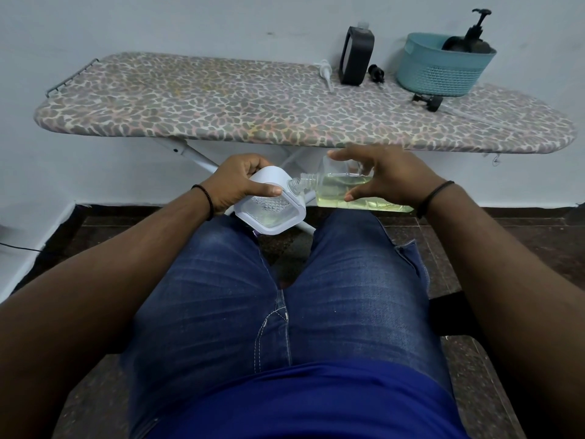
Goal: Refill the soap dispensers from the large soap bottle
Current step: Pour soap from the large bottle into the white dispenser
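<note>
L hand (pixel 235 182) grips white dispenser (pixel 272 213), R hand (pixel 384 177) tilts soap bottle (pixel 342 193)

Blue jeans (pixel 221 305), blue shirt (pixel 300 403), black wristbands (pixel 433 198) on both wrists

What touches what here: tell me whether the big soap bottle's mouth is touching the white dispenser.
Cannot tell. In the head view, the soap bottle is tilted with its open mouth overlapping the white dispenser at its top edge, but neither contact nor a gap shows plainly.
</note>
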